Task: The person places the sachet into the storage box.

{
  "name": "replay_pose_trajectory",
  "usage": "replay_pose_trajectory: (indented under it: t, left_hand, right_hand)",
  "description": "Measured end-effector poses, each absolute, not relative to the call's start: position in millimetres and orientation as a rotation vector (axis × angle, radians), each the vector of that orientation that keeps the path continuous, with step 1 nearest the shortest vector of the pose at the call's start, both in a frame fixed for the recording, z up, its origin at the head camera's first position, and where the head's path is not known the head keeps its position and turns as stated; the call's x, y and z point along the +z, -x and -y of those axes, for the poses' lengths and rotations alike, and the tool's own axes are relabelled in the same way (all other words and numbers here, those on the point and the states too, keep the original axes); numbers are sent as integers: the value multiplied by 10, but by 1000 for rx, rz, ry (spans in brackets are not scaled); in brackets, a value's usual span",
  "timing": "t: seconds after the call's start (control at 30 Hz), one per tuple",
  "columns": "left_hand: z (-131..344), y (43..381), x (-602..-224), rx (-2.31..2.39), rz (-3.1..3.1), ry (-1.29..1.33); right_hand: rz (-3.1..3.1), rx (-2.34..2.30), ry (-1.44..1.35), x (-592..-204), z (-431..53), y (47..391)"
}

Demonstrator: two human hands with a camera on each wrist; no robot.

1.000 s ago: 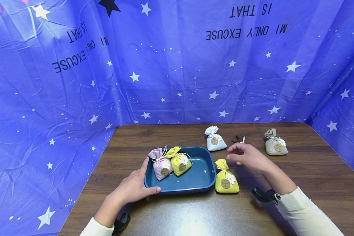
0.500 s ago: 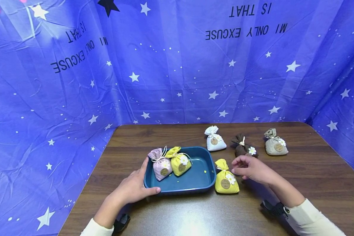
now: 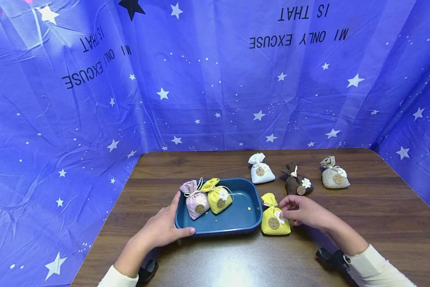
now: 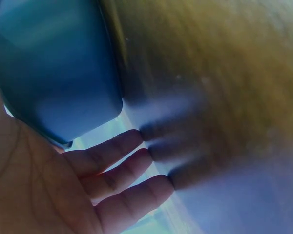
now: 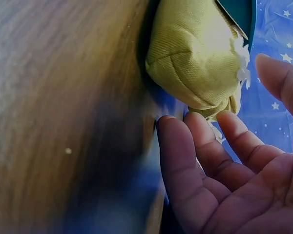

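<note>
My left hand [image 3: 164, 225] rests at the left end of a blue tray [image 3: 236, 231], its thumb along the front edge and its forefinger by the left rim. In the left wrist view its other fingers [image 4: 124, 195] lie extended beside the tray wall. A lilac sachet [image 3: 195, 207] and a yellow sachet [image 3: 218, 205] lean together inside the tray. My right hand [image 3: 306, 213] is at the right side of another yellow sachet [image 3: 272, 227], outside the tray. In the right wrist view, fingertips are close to this sachet's tied end; thumb and fingers are spread apart. Contact is unclear.
Behind stand a white sachet [image 3: 261, 173], a dark brown sachet [image 3: 293, 185] near my right hand, and a beige sachet [image 3: 334, 179] farther right. All are on a wooden table [image 3: 157, 167]. A blue starred curtain [image 3: 215, 79] surrounds its back and sides.
My right hand has drawn back from near the brown sachet, uncovering it, and come down towards the yellow sachet outside the tray. My left hand, the tray and the sachets have stayed put.
</note>
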State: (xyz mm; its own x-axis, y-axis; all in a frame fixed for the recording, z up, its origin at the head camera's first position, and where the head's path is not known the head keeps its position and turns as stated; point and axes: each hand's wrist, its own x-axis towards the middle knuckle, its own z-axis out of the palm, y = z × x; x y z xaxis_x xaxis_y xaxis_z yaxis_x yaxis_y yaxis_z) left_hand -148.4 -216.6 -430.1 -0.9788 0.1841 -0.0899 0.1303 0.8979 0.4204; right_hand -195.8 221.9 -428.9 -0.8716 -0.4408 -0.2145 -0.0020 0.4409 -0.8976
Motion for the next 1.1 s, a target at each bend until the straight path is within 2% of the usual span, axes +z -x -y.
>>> replay_pose_trajectory:
  t: [1.1]
  left_hand:
    - [2158,1473,-4287,630,-2942,-248]
  right_hand:
    - [-2260,-1394,399,-4309,-2095,1894]
